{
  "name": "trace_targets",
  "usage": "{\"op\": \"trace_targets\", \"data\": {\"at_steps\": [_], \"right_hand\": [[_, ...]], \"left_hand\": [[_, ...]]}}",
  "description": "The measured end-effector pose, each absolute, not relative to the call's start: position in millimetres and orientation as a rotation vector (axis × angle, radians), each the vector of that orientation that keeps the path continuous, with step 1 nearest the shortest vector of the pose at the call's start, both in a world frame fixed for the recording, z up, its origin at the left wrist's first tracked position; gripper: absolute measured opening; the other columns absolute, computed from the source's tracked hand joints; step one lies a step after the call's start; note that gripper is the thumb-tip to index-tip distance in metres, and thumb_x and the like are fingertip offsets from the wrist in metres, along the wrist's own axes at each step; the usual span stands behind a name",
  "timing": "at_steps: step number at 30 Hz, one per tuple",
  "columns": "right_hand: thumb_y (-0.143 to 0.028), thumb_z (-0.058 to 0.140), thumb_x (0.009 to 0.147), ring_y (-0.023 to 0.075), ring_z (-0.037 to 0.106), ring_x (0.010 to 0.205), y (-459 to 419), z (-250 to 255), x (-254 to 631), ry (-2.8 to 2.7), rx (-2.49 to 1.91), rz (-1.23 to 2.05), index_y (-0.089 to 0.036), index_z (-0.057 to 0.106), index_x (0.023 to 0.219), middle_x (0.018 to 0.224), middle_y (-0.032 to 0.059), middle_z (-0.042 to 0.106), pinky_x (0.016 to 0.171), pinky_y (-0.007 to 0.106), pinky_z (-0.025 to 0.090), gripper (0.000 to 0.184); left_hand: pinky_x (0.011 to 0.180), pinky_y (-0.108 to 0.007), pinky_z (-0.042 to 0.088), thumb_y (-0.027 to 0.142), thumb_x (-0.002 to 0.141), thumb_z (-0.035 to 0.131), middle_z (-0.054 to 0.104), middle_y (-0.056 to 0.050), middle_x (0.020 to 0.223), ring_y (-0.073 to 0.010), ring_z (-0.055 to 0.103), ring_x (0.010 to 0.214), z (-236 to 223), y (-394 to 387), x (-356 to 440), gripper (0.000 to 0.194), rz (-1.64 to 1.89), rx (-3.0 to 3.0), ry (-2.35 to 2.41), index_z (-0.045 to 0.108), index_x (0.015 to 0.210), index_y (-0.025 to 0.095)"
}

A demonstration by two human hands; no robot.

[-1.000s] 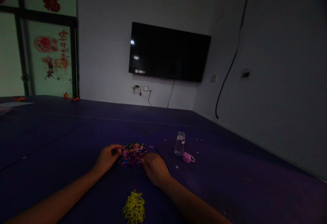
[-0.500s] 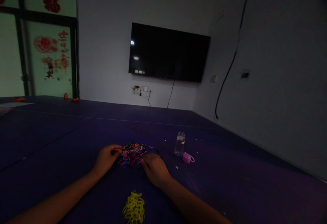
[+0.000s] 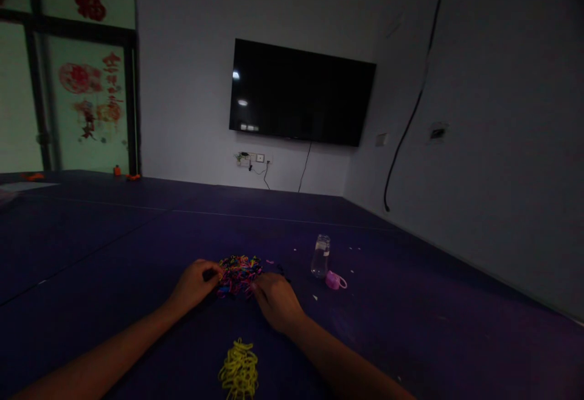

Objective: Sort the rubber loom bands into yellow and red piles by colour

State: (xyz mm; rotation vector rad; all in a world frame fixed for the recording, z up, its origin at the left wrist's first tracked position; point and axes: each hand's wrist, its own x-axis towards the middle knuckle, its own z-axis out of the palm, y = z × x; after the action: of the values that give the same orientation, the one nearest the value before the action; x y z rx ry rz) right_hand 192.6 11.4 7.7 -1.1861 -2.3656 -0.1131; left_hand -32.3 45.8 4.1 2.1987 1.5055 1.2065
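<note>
Dim pale walls (image 3: pixel 191 95), one carrying a dark television (image 3: pixel 303 92), stand beyond a broad purple worktop (image 3: pixel 114 254). Left hand (image 3: pixel 194 284): thumb and forefinger curve around a small gap, their tips close together at the left edge of a mixed-colour pile of small bands (image 3: pixel 239 273); whether a band is pinched between them cannot be told. Right hand (image 3: pixel 278 302): knuckles up, fingers bent down at the pile's near right edge; its grip is hidden, so its state cannot be told. Key relation: the pile lies between the hands, rightward of the left fingertips and leftward of the right ones. Neither hand is clearly nearer. Its loops point every way, with no common long axis. Nearer the wearer, between the forearms and apart from both, lies a yellow heap of bands (image 3: pixel 239 371). Right of the pile stands a clear bottle (image 3: pixel 320 257), a pink cap (image 3: pixel 334 280) beside its base.
</note>
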Motion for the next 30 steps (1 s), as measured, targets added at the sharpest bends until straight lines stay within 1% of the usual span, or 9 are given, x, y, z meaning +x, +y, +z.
{"op": "trace_targets", "data": {"at_steps": [3,8,12,16,20,24,30], "right_hand": [[-0.023,0.034,0.095,0.0175,0.059,0.083,11.3,7.4,192.9,-2.368,-1.181,-0.11,-0.017,0.058,0.08,0.083,0.006,0.065,0.076,0.027,0.039,0.029],[-0.023,0.035,0.094,0.0174,0.059,0.083,10.3,8.1,192.9,-2.359,-1.172,-0.104,-0.017,0.058,0.082,0.085,0.006,0.065,0.076,0.027,0.039,0.027],[-0.023,0.035,0.095,0.0171,0.059,0.082,10.4,8.6,192.7,-2.367,-1.179,-0.103,-0.017,0.058,0.081,0.083,0.0058,0.065,0.076,0.027,0.038,0.028],[-0.023,0.034,0.095,0.0166,0.059,0.082,11.3,8.2,192.6,-2.369,-1.187,-0.099,-0.017,0.059,0.081,0.083,0.0057,0.065,0.075,0.026,0.038,0.028],[-0.023,0.035,0.094,0.0172,0.059,0.084,10.7,8.7,192.3,-2.368,-1.204,-0.101,-0.017,0.059,0.082,0.085,0.0061,0.065,0.076,0.027,0.038,0.027],[-0.023,0.035,0.095,0.0175,0.059,0.084,9.3,10.3,191.9,-2.365,-1.197,-0.108,-0.017,0.059,0.081,0.085,0.0058,0.066,0.077,0.027,0.038,0.028],[-0.023,0.035,0.095,0.0178,0.059,0.085,10.0,10.1,192.0,-2.369,-1.195,-0.099,-0.017,0.058,0.082,0.085,0.0061,0.066,0.076,0.027,0.038,0.027]], "left_hand": [[0.077,-0.03,0.047,0.027,0.071,0.052,0.072,-0.004,0.08,-0.0218,0.065,0.082,5.6,45.0,-31.4,0.018,1.2,2.178,1.489,0.069,0.07,0.02],[0.07,-0.029,0.047,0.029,0.072,0.048,0.071,-0.004,0.074,-0.0223,0.066,0.074,7.4,44.7,-32.1,0.022,1.187,2.076,1.519,0.067,0.068,0.019],[0.075,-0.031,0.048,0.032,0.072,0.049,0.073,-0.005,0.083,-0.0238,0.067,0.082,6.4,46.5,-34.5,0.023,1.269,1.973,1.544,0.067,0.069,0.019],[0.078,-0.031,0.048,0.033,0.073,0.049,0.074,-0.005,0.085,-0.0235,0.067,0.084,3.5,50.0,-36.7,0.023,1.28,1.921,1.563,0.068,0.07,0.021],[0.08,-0.032,0.049,0.031,0.072,0.053,0.074,-0.005,0.088,-0.0241,0.066,0.088,2.0,50.7,-37.1,0.02,1.259,1.989,1.657,0.07,0.075,0.021],[0.08,-0.031,0.049,0.026,0.07,0.055,0.074,-0.005,0.089,-0.0231,0.067,0.087,1.8,49.2,-36.0,0.018,1.253,2.058,1.631,0.071,0.075,0.021],[0.077,-0.03,0.05,0.03,0.072,0.051,0.074,-0.005,0.088,-0.0229,0.068,0.084,4.4,46.8,-34.4,0.022,1.24,2.013,1.556,0.071,0.077,0.021]]}}
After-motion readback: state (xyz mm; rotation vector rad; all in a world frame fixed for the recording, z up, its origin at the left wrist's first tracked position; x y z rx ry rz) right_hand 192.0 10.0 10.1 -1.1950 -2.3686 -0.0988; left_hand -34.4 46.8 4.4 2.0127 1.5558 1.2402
